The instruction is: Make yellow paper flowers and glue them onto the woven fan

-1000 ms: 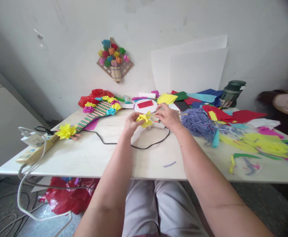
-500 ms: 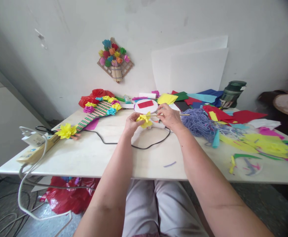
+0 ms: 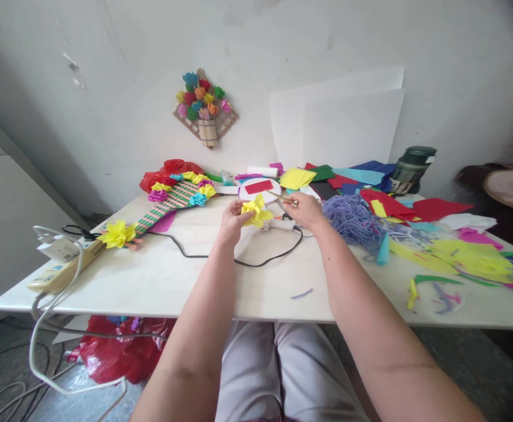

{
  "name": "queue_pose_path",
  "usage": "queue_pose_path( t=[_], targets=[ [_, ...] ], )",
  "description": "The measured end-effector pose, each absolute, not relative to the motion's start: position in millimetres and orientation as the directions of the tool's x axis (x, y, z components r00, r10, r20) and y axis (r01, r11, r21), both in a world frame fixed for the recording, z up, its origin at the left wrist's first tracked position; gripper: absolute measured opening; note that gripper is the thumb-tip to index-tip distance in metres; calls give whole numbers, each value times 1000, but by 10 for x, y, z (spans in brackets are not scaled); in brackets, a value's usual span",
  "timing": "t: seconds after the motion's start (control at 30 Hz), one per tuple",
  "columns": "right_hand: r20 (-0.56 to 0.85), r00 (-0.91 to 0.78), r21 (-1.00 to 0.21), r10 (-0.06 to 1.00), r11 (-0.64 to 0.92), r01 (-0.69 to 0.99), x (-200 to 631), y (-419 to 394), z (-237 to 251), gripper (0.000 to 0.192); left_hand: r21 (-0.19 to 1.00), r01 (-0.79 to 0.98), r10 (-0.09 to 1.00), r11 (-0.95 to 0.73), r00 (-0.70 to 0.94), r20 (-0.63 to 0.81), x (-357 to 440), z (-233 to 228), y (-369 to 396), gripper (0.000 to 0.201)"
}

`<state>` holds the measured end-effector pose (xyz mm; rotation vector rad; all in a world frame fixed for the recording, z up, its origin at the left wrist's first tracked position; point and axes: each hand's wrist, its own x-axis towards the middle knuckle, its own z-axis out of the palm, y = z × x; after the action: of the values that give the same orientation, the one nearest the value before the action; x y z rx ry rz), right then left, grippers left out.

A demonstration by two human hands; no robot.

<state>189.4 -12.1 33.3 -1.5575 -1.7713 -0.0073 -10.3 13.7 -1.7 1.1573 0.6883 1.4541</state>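
Note:
Between the fingers of my left hand point(image 3: 233, 220) is a yellow paper flower point(image 3: 256, 211), its petals spread toward the right. My right hand point(image 3: 304, 210) pinches a thin wooden stick point(image 3: 278, 196), whose tip points left above the flower and apart from it. Just below the hands lies a white glue gun point(image 3: 281, 224) with a black cord, partly covered by the flower. Behind them sits a white round fan-shaped piece point(image 3: 260, 197) with a red rectangle on it.
At left lie a slatted piece with paper flowers point(image 3: 173, 199) and a power strip point(image 3: 69, 266). Purple yarn point(image 3: 355, 223), coloured paper sheets point(image 3: 383, 258) and a dark green jar point(image 3: 413, 170) occupy the right. A flower basket decoration point(image 3: 206, 108) hangs on the wall.
The stick has come away from the flower's petals, and my right hand has turned so the stick tilts upward to the left. My left hand still holds the flower.

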Motion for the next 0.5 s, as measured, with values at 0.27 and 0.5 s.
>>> queue_pose_path(
  t=[0.27,0.5],
  targets=[
    [457,14,-749,889,376,545,1799,-3,219,32,902,-402,936,-160,228,268,-13,-1,48,50],
    [447,66,-837,892,391,383,1738,67,146,26,915,-377,920,-142,290,262,50,-30,36,51]
  ],
)
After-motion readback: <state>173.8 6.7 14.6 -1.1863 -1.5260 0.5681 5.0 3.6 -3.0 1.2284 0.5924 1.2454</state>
